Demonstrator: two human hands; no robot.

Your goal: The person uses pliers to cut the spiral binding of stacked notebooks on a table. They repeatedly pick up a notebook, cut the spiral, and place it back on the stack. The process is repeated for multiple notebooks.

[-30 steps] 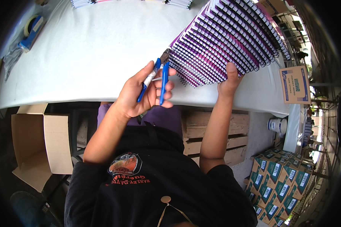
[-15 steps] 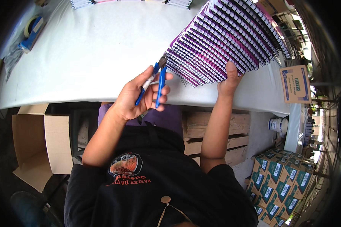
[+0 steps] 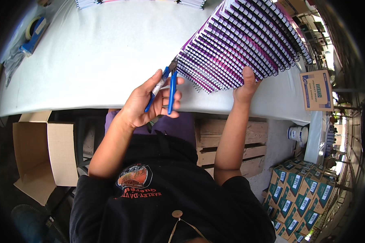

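Observation:
My left hand [image 3: 144,99] holds a pair of blue-handled cutting pliers [image 3: 172,90], one handle wrapped in white. The handles are spread, with the thumb along one and the fingers around the other. The dark jaws sit at the left corner of a slanting stack of spiral-bound notebooks [image 3: 235,48], by the coil ends. These notebooks have purple and pink edges and dark wire coils facing me. At the stack's near edge, my right hand [image 3: 245,89] grips it, thumb up against the coils and fingers hidden beneath. Some loose coil ends stick out at the lower left corner.
A white-covered table [image 3: 89,60] lies under the work. A blue tape dispenser [image 3: 34,36] is at its far left; more bound books [image 3: 190,3] stand at the back. An open cardboard box [image 3: 61,154] is below left, and stacked cartons [image 3: 298,198] stand at lower right.
The pliers have shifted very slightly left, and their handles have moved a little with my left fingers. My right hand and the notebooks are nearly still.

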